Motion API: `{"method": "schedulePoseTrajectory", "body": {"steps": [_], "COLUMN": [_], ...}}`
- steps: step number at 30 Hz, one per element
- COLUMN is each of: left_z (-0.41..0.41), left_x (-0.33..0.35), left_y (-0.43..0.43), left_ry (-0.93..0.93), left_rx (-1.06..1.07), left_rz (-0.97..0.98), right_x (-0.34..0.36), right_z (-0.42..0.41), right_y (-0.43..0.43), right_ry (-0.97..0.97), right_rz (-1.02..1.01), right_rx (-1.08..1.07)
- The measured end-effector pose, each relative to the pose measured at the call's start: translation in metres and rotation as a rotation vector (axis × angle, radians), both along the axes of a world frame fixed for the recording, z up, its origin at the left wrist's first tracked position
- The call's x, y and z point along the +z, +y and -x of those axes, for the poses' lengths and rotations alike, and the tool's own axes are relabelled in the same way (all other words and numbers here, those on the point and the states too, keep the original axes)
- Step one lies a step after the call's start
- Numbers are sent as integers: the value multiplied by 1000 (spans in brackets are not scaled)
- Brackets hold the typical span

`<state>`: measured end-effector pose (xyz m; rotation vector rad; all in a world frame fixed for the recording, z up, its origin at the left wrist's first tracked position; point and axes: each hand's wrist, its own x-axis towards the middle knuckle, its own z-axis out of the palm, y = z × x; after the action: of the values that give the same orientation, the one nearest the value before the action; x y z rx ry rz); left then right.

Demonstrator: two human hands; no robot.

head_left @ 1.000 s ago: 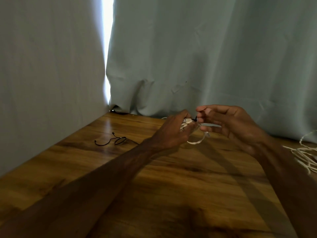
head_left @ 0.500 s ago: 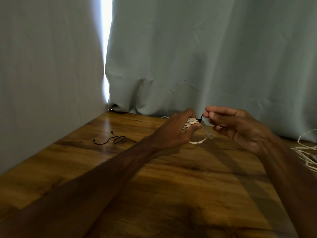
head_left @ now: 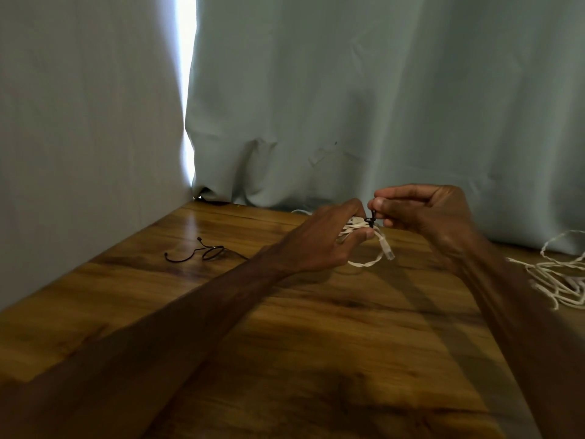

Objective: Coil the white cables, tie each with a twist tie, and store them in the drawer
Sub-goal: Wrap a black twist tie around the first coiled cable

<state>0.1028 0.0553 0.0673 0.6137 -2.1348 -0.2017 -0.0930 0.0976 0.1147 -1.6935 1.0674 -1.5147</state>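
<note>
Above the table (head_left: 285, 327), your left hand (head_left: 319, 239) grips the coil (head_left: 354, 228) while your right hand (head_left: 421, 213) fingers pinch the tie (head_left: 371, 218): twist snugly, keeping loops bunched.

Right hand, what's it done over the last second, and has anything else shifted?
The right hand closed from loosely open fingers into a pinch on the black twist tie above the coiled white cable. The left hand kept gripping the coil. The spare ties and loose cables stayed put.

Both forearms (head_left: 221, 299) bare, no sleeves visible.
</note>
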Motion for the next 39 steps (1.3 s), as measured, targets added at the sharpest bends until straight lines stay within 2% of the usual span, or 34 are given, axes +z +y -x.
{"method": "schedulePoseTrajectory", "body": {"steps": [4, 13, 23, 29, 33, 39], "left_z": [-1, 1, 0, -2, -1, 0], "left_x": [1, 2, 2, 1, -2, -2], "left_y": [1, 0, 1, -3, -5, -7], "left_ry": [12, 42, -11, -49, -64, -113], "left_rx": [-23, -32, -37, -19, -16, -2], "left_rz": [-9, -8, -53, -74, -94, -79], "right_x": [-6, -11, -8, -3, -4, -5], "right_z": [-4, -7, -1, 3, 8, 5], "right_y": [-2, -5, -6, -1, -3, -2], "right_ry": [21, 61, 98, 195, 184, 131], "right_rz": [111, 222, 197, 131, 37, 5], "right_rx": [-23, -32, 33, 66, 104, 82]}}
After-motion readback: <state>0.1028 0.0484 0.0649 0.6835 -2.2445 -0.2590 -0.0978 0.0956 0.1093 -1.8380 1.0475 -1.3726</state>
